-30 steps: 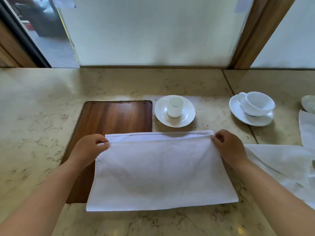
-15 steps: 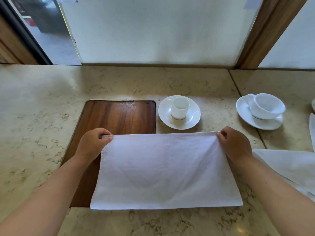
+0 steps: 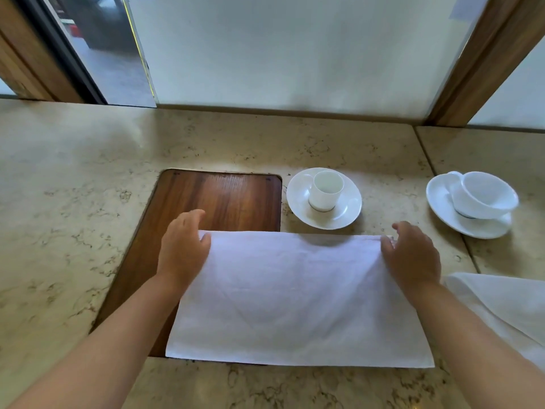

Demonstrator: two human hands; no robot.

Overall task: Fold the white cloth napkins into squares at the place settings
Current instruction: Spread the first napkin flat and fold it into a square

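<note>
White cloth napkin (image 3: pixel 298 299) lies flat as a wide rectangle on the beige veined stone tabletop (image 3: pixel 73 178), its left part over a dark wooden board (image 3: pixel 218 199) with rounded corners set into the top, its right part on the stone. Fabric soft, faint creases, near edge straight. Left hand (image 3: pixel 184 246) rests at the napkin's far left corner, fingers loosely spread, palm down, not pinching anything; thumb touches the cloth edge. Right hand (image 3: pixel 413 255) at the far right corner, fingers likewise open and slightly curled, touching the cloth there, gripping nothing as far as I can see. Both bare forearms come in from the near edge. Behind the napkin, just right of the board: one round white saucer (image 3: pixel 348 214) with a small straight-sided white cup (image 3: pixel 326 190) standing upright on it, cup empty. Further right, well apart: second white saucer (image 3: pixel 442 211) carrying a wider, rounder white cup (image 3: pixel 486 196) with a handle to the left, sitting tilted on the saucer; also looks empty. Glazed, smooth porcelain on all four. At the right edge a second white napkin (image 3: pixel 501 302), loosely laid, partly out of frame. Count: two napkins, two cups, two saucers, one board. A seam runs through the stone between the two saucers. Frosted glass panel (image 3: pixel 295 48) with wood frame behind.
</note>
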